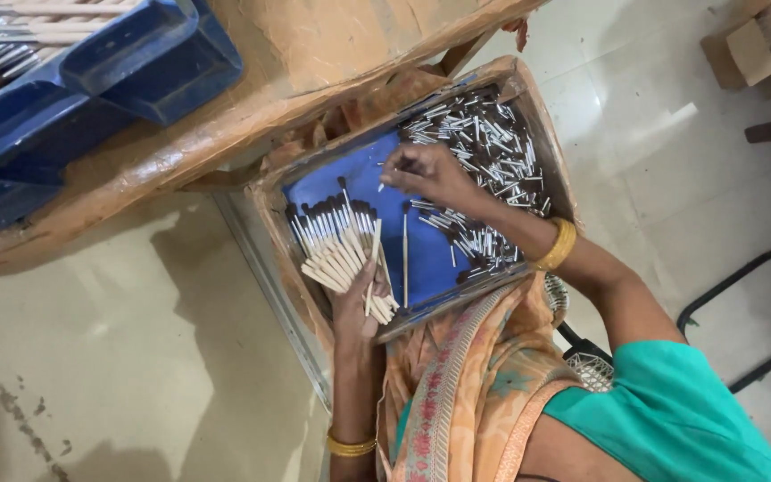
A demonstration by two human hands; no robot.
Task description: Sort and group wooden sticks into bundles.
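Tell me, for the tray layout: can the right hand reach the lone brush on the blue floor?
Probably yes. The right hand is close by the lone brush, which lies bare in the tray; the left hand holds brushes beside it, not over it.

The tray (368, 170) has a bright blue floor and brown cardboard walls. The brushes (336, 245) have pale cream handles, silver ferrules and dark brown tips. The loose ferrules (484, 143) are silver with dark ends. The crate (136, 62) is deep blue. The bench (314, 54) is orange-brown. The bangles (557, 245) are gold. The sleeve (671, 411) is teal, and the sari (466, 384) is peach with a patterned pink border.
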